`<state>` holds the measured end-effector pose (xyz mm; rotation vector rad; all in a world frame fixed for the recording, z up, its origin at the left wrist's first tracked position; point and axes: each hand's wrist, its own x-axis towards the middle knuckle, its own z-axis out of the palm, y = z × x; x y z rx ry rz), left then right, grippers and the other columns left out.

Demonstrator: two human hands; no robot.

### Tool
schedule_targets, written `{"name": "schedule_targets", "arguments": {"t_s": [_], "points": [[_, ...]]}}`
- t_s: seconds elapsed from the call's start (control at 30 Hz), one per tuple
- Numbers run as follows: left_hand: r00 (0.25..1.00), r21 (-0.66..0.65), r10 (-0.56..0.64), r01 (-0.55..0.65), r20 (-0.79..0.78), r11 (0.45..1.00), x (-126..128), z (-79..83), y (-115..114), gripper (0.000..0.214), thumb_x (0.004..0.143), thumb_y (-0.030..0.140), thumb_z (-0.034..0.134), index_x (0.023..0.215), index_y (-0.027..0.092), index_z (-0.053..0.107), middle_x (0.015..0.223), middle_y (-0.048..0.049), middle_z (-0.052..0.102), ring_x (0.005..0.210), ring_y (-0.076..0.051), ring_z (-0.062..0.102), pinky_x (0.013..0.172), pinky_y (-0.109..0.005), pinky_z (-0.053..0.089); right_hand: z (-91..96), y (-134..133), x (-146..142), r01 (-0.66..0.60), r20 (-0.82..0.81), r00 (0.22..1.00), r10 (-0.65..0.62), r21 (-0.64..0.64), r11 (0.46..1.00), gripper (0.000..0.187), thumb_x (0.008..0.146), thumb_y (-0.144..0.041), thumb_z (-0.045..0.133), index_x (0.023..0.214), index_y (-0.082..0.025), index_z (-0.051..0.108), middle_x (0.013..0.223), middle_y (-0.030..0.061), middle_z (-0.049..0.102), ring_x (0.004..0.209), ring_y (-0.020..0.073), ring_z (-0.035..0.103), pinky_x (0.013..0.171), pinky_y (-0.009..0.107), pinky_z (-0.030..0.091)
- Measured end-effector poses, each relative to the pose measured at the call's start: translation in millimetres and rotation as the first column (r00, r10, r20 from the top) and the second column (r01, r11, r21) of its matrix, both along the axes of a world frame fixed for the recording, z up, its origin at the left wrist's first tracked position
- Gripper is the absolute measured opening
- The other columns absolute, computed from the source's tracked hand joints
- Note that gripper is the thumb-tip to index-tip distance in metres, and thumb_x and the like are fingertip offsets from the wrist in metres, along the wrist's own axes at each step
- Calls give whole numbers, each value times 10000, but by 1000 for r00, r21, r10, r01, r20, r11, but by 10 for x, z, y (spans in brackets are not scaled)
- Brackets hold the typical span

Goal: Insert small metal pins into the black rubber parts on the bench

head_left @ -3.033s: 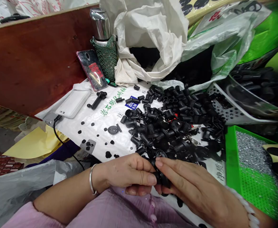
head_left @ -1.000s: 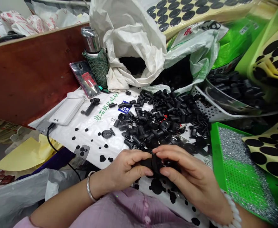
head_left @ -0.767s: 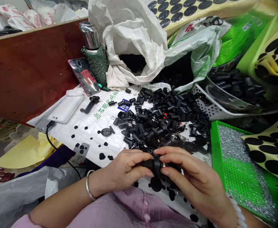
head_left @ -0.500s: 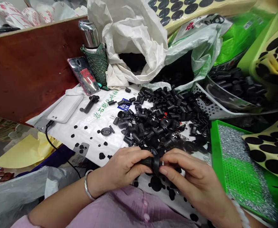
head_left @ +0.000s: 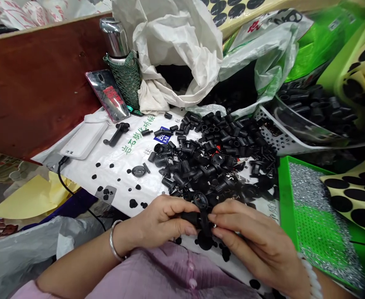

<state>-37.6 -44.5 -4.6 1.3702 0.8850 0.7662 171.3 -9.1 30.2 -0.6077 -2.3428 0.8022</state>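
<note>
My left hand (head_left: pixel 166 222) is closed around the dark grip of a black plastic crank handle (head_left: pixel 205 224), thumb and forefinger along its side. The crank's round head (head_left: pixel 200 200) points up and away from me. My right hand (head_left: pixel 251 236) pinches the crank from the other side, fingertips against its arm. A tiny metallic glint shows between those fingertips; its shape is hidden. Just beyond both hands spreads a heap of black plastic parts (head_left: pixel 207 166). A similar black crank handle (head_left: pixel 117 133) lies apart on the left of the white sheet (head_left: pixel 120 174).
On the right stands a green tray (head_left: pixel 284 199) of small silvery metal pieces (head_left: pixel 307 182). Behind it sits a white perforated basket (head_left: pixel 271 139). At the back are a white sack (head_left: pixel 201 54), a flask (head_left: pixel 114 39) and a phone (head_left: pixel 106 93). A white cabled device (head_left: pixel 84 141) lies left.
Between my hands the crank has turned, so its round head now shows more fully. My right fingertips have shifted their pinch slightly. The view has tilted a little.
</note>
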Motion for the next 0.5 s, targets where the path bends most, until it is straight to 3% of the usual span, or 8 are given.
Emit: {"name": "schedule_targets", "arguments": {"t_s": [0.1,0.2,0.3,0.37,0.5], "points": [[997,-205,-15,32,81,978,14,-46,-19,231,800,275,568,943,100,617,619,18,523,469,-52,397,436,-148,336,-82,-6,14,-13,-24,1000,16,89,996,190,802,-54,514,965,-142,557,863,68,603,765,124,586,658,225,516],[999,-63,-39,40,13,997,39,-53,-7,192,809,265,555,868,101,635,587,22,506,494,-63,408,476,-157,356,-164,-12,-2,29,-51,998,-23,117,993,219,797,-46,514,986,-151,551,863,76,606,788,141,589,668,254,525],[997,136,21,-11,-71,991,49,-19,18,184,817,260,548,839,103,641,616,4,534,558,-85,464,550,-171,391,-225,-16,-24,59,-118,991,-70,-93,994,172,796,-53,525,922,-168,548,837,56,589,763,129,590,620,227,520],[996,137,56,-45,-76,990,47,3,30,194,825,262,534,874,104,635,655,-7,555,577,-92,482,555,-173,395,-249,-17,-29,34,-140,989,-57,-158,987,160,793,-49,530,902,-165,549,837,51,582,757,123,589,613,219,517],[993,148,43,-27,-108,989,46,7,39,180,816,258,546,826,103,637,615,9,510,554,-84,448,540,-174,372,-244,-18,-24,91,-125,987,-105,-114,989,153,793,-44,531,884,-165,555,844,48,596,779,122,592,645,215,515]]}}
